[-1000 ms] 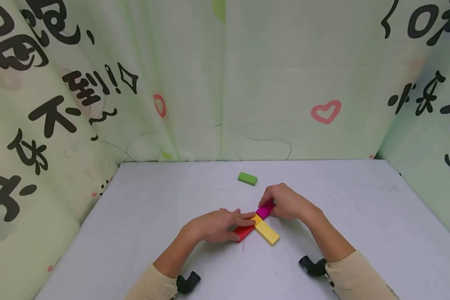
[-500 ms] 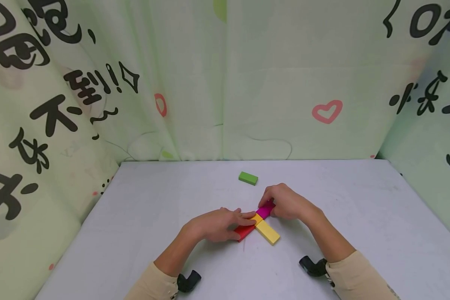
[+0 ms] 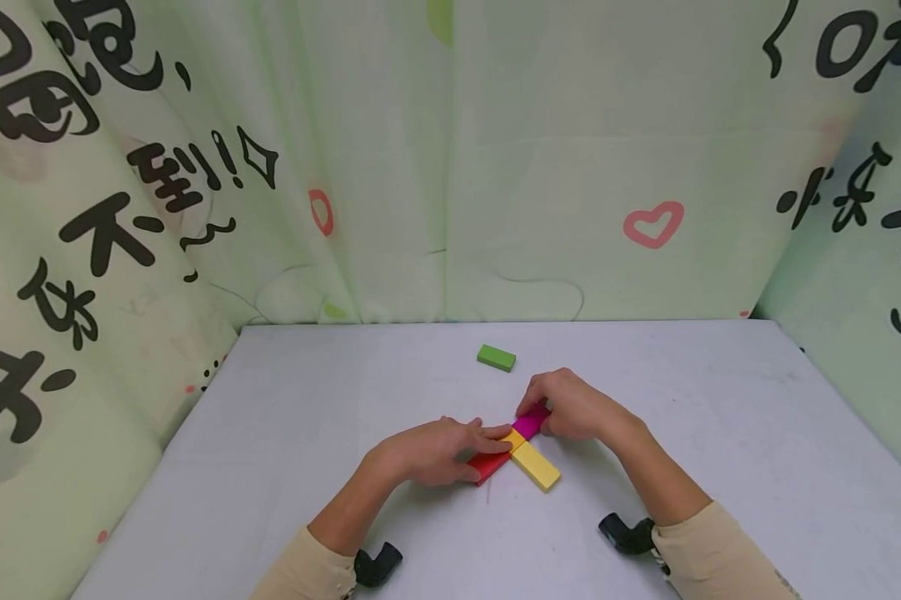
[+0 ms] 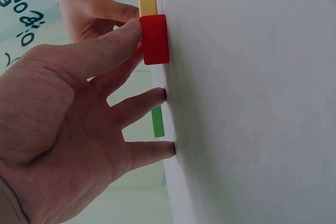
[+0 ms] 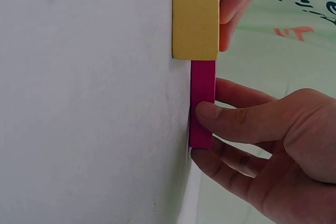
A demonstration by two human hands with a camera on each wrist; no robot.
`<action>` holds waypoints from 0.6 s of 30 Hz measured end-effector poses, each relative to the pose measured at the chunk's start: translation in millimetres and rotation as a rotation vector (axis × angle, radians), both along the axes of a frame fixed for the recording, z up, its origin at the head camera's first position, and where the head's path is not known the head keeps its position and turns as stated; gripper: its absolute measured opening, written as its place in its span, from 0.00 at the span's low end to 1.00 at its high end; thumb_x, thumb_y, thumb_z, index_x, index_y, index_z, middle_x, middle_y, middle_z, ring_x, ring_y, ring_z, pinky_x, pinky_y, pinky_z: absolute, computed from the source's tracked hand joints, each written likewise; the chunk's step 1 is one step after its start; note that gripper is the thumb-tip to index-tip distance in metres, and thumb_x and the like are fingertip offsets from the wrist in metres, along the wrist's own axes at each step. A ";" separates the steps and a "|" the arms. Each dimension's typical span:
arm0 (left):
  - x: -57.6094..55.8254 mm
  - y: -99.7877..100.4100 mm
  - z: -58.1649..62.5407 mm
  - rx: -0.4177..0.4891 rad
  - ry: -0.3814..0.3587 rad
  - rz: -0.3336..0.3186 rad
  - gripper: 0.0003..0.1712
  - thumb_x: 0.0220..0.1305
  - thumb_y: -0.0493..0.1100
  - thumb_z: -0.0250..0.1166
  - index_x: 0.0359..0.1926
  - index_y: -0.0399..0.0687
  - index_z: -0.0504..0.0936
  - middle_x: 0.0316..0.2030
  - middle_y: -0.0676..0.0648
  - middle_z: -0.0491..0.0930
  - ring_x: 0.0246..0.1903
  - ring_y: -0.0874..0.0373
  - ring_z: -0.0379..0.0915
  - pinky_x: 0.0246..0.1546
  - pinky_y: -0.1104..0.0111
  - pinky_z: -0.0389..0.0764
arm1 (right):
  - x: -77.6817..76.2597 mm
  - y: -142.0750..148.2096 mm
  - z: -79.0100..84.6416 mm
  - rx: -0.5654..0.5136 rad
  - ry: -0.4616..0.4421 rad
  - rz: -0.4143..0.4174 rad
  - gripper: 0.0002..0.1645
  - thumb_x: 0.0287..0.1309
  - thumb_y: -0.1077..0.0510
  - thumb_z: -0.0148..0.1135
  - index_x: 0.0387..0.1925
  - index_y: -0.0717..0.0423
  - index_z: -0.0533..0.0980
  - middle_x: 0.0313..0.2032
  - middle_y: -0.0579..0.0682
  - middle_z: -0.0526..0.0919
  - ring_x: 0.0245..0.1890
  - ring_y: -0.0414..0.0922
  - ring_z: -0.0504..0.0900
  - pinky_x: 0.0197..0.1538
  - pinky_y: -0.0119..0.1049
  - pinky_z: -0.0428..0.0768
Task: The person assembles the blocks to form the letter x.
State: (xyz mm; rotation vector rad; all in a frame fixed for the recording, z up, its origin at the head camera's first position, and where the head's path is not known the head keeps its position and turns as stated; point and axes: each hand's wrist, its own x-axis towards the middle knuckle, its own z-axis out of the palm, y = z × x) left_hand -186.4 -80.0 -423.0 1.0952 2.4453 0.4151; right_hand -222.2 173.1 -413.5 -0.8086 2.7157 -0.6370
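Note:
My left hand (image 3: 441, 450) holds a red block (image 3: 493, 467), its thumb against the block and other fingers reaching over it to a small orange block (image 3: 517, 439). In the left wrist view, two fingertips of that hand touch the tabletop. With thumb and fingers, my right hand (image 3: 573, 405) pinches a magenta block (image 5: 203, 85). Red, orange and magenta lie in one slanting line, with a pale yellow block (image 3: 536, 465) branching off toward the near right. These blocks appear to touch where they meet. The left fingers partly hide the red and orange blocks.
A green block (image 3: 497, 358) lies alone farther back on the white table (image 3: 330, 375). Hanging cloth (image 3: 540, 167) with black lettering and red hearts closes off the back and both sides. Black wrist devices (image 3: 377, 565) sit at both sleeve cuffs.

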 end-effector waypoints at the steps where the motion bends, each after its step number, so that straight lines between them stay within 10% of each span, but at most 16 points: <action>1: 0.1 0.1 0.1 0.000 0.000 0.001 0.35 0.74 0.44 0.66 0.77 0.69 0.67 0.79 0.66 0.59 0.79 0.53 0.58 0.76 0.45 0.62 | 0.2 -0.1 0.0 0.000 -0.002 -0.002 0.17 0.54 0.71 0.74 0.44 0.53 0.89 0.41 0.46 0.86 0.43 0.42 0.81 0.46 0.37 0.87; 18: 0.8 0.2 0.3 0.010 -0.002 -0.002 0.35 0.74 0.44 0.65 0.77 0.68 0.67 0.79 0.65 0.58 0.79 0.52 0.57 0.76 0.42 0.61 | 1.2 -0.2 2.0 0.000 -0.012 0.000 0.17 0.54 0.70 0.74 0.45 0.53 0.89 0.42 0.47 0.86 0.44 0.43 0.81 0.47 0.38 0.86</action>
